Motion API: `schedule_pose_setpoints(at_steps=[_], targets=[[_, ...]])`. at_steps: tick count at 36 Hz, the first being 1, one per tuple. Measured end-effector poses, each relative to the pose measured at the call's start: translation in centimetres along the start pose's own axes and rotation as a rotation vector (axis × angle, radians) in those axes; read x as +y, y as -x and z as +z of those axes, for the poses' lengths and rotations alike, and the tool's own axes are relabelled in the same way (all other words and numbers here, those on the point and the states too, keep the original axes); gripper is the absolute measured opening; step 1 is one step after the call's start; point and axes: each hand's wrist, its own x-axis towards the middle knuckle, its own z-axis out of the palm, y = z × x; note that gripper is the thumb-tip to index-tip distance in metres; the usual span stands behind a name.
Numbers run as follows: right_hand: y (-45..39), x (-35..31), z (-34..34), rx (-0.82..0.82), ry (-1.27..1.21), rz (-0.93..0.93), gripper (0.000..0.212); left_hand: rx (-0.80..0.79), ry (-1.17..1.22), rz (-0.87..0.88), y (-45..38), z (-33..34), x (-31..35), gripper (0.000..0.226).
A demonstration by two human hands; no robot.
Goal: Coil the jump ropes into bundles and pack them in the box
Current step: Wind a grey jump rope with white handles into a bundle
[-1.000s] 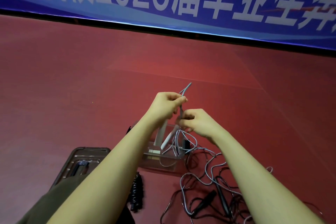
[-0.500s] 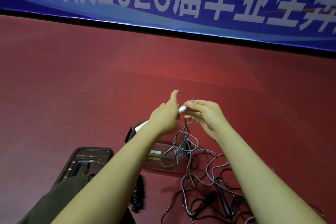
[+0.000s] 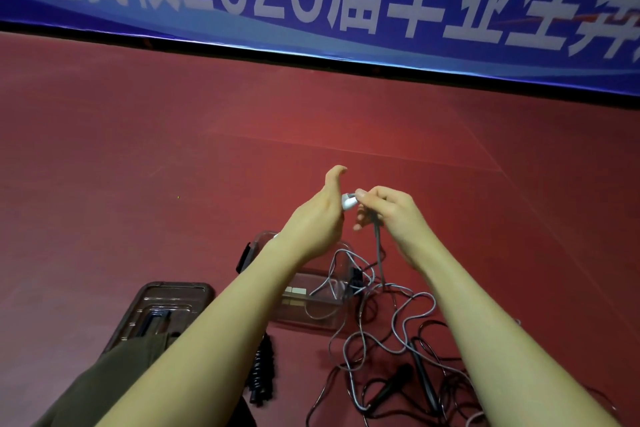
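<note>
Two bare hands work a grey jump rope above a clear plastic box (image 3: 304, 317) on the red floor.

Left of the box lies its clear rectangular lid (image 3: 166, 308), with a black coiled rope bundle (image 3: 263, 371) nearer the camera. Over the box, the left hand (image 3: 317, 222) wraps the white rope handle (image 3: 348, 202), thumb raised (its fingers are hidden). The right hand (image 3: 389, 208) pinches the grey cord (image 3: 379, 253), which hangs down to loose tangled ropes (image 3: 398, 357) right of the box.
</note>
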Motion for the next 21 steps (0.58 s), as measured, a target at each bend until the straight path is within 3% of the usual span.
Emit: schedule_pose_setpoints(at_steps=[2, 5, 10, 15, 18, 21], targets=[[0.1, -0.3, 0.2, -0.007, -0.107, -0.008, 0.026, 0.013, 0.034, -0.057, -0.1, -0.3, 0.4, 0.044], [0.1, -0.5, 0.4, -0.008, -0.117, -0.075, 0.025, 0.027, 0.020, -0.105, -0.1, -0.5, 0.5, 0.005], [0.2, -0.9, 0.7, 0.057, -0.112, -0.186, 0.024, 0.099, 0.076, -0.187, -0.2, -0.7, 0.7, 0.026], [-0.2, -0.9, 0.4, 0.035, -0.073, -0.102, 0.035, 0.176, 0.170, -0.237, -0.4, -1.1, 1.1, 0.035], [-0.4, -0.2, 0.2, 0.019, 0.119, -0.023, 0.045, 0.259, 0.402, -0.341, -0.7, -1.5, 1.5, 0.039], [-0.4, 1.0, 0.1, 0.033, 0.273, 0.009, 0.052, 0.346, 0.762, -0.435, -0.9, -2.2, 1.7, 0.025]])
